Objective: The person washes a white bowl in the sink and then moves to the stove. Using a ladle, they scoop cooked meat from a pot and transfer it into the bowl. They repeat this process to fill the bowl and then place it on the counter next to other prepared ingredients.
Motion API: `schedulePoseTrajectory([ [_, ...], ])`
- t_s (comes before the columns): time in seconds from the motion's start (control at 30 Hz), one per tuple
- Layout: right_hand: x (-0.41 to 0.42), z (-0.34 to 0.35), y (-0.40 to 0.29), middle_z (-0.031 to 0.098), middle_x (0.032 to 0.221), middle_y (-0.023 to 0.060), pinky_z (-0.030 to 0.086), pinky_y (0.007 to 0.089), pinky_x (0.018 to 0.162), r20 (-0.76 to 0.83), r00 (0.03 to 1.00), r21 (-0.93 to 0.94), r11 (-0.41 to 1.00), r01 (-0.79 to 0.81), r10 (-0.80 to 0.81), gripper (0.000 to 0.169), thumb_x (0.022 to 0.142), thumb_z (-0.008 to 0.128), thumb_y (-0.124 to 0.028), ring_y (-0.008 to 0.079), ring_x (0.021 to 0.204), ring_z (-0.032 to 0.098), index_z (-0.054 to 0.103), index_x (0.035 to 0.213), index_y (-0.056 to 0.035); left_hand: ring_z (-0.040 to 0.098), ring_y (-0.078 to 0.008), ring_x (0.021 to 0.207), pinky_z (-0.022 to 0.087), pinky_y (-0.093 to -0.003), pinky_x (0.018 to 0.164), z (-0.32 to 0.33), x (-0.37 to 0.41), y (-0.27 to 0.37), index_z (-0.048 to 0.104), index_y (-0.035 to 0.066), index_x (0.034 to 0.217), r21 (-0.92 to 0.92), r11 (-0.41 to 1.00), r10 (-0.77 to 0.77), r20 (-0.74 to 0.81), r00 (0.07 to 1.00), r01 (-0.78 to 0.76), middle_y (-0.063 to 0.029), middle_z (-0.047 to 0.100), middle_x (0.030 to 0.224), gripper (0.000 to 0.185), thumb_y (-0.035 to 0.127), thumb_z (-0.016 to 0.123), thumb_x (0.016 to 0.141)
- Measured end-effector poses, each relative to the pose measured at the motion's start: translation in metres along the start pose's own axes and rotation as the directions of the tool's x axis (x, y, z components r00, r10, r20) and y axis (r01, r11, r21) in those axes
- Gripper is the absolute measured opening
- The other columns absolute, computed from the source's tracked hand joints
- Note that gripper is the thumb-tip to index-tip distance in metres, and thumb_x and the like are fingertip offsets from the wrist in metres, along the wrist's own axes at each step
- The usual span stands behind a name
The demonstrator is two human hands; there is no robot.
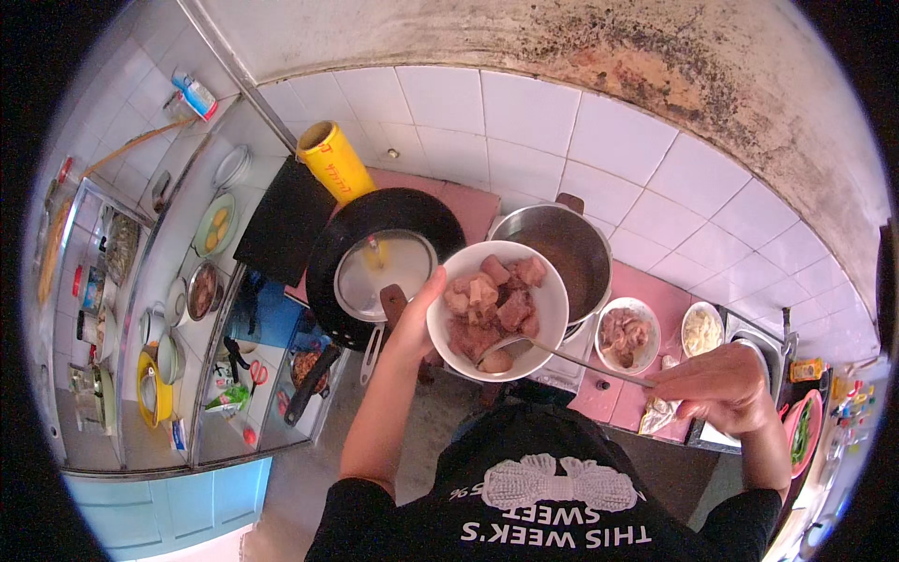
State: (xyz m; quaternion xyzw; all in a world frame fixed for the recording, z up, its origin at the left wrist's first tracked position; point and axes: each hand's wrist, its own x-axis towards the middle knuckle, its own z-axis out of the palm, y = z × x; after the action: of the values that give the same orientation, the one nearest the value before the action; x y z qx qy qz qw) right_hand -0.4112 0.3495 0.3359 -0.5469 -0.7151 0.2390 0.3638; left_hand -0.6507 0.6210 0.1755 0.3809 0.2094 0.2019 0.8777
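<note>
My left hand (419,309) grips the left rim of a white bowl (444,351) and holds it up in front of me. Chunks of meat (515,309) fill much of the bowl. My right hand (716,386) is closed around the handle of a metal ladle or spoon (590,364); its head rests inside the bowl, with a rounded piece in it. Just behind the bowl stands a steel pot (544,221) with brown liquid inside, partly hidden by the bowl. On the left is a black wok (414,204) with a lid (358,295) lying in it.
A bowl of meat (625,336) and a bowl of pale slices (701,330) sit on the pink tiled counter (597,406) before a sink (762,337). At left, a yellow tube (336,165) stands near glass-fronted shelves (204,274) of dishes. A pink basin (804,435) holds greens.
</note>
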Motion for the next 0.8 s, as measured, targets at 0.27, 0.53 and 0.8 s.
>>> schedulePoseTrajectory([
  [0.27, 0.002, 0.01, 0.025, 0.069, 0.081, 0.0184, 0.057, 0.0307, 0.066, -0.139, 0.955, 0.407, 0.894, -0.186, 0.262, 0.03, 0.092, 0.058, -0.019, 0.0233, 0.072, 0.069, 0.066, 0.09, 0.0096, 0.052, -0.0257, 0.115, 0.039, -0.0394, 0.1, 0.016, -0.003, -0.015, 0.045, 0.0, 0.129, -0.017, 1.0, -0.01, 0.018, 1.0, 0.01, -0.0149, 0.054, 0.124, 0.059, 0.048, 0.042, 0.096],
  [0.53, 0.016, 0.023, 0.076, 0.066, 0.083, 0.026, 0.059, 0.0378, 0.062, -0.069, 0.811, 0.809, 0.508, -0.295, 0.581, 0.032, 0.096, 0.052, -0.019, 0.0342, 0.074, 0.069, 0.06, 0.098, 0.0119, 0.056, -0.0183, 0.101, 0.044, -0.0339, 0.091, 0.034, -0.01, -0.014, 0.046, -0.006, 0.125, 0.096, 0.994, 0.05, 0.055, 0.997, -0.055, -0.0112, 0.059, 0.107, 0.063, 0.049, 0.042, 0.095],
  [0.8, -0.002, 0.012, 0.066, 0.066, 0.079, 0.0255, 0.058, 0.0339, 0.056, -0.194, 0.696, 0.817, 0.506, -0.275, 0.692, 0.03, 0.094, 0.052, -0.018, 0.0313, 0.068, 0.069, 0.06, 0.097, 0.0109, 0.053, -0.0233, 0.112, 0.041, -0.0382, 0.098, 0.011, -0.008, -0.024, 0.043, -0.001, 0.13, 0.033, 0.995, 0.098, -0.014, 0.995, -0.098, -0.0148, 0.054, 0.123, 0.056, 0.045, 0.04, 0.097],
])
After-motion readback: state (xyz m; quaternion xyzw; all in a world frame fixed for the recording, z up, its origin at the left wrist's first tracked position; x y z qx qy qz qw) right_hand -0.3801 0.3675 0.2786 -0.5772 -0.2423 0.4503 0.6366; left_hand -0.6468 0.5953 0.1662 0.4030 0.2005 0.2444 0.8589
